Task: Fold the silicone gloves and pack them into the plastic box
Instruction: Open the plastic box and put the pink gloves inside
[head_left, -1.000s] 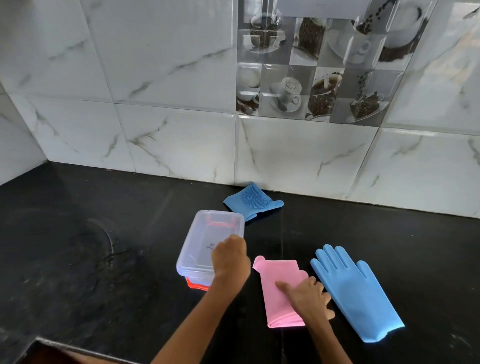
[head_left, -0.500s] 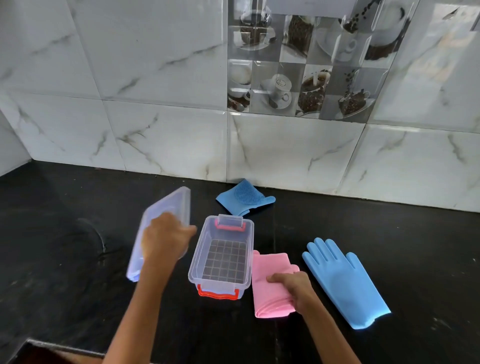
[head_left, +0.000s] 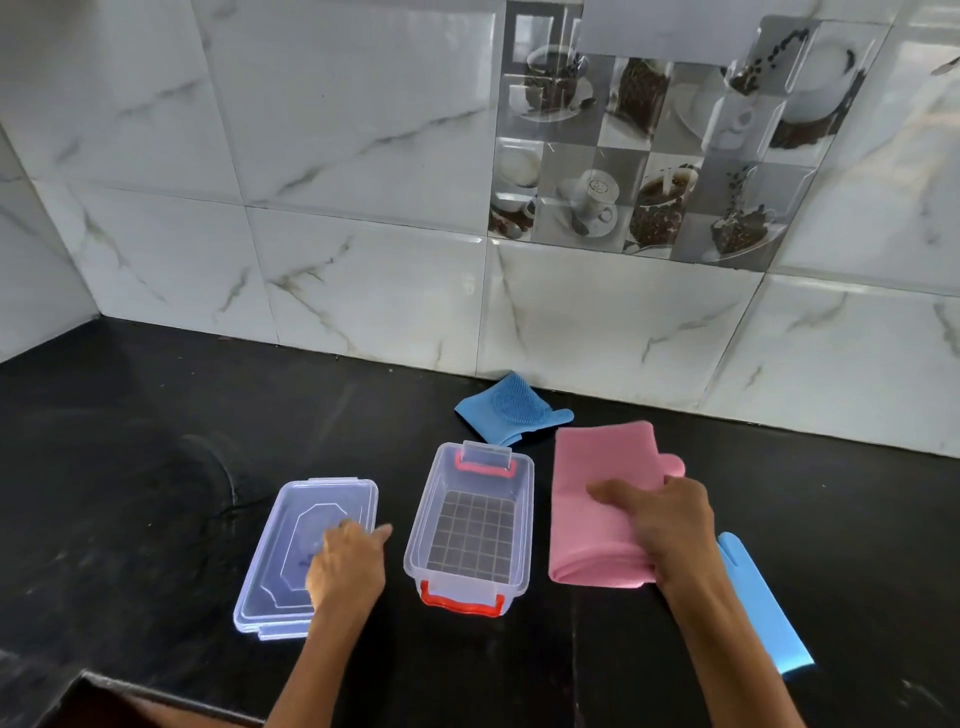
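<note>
A clear plastic box with red latches stands open and empty on the black counter. Its clear lid lies flat to the left, with my left hand resting on its right edge. Right of the box, my right hand grips a folded pink silicone glove and holds it lifted just above the counter. A flat blue glove lies under and behind my right forearm, mostly hidden. A folded blue glove with a bristled palm sits by the wall behind the box.
The black counter runs back to a white marble-tiled wall, with a corner at the far left. The counter's front edge shows at the lower left.
My left hand took the lid off the box and laid it flat on the counter to the left. My right hand closed on the folded pink glove and raised it.
</note>
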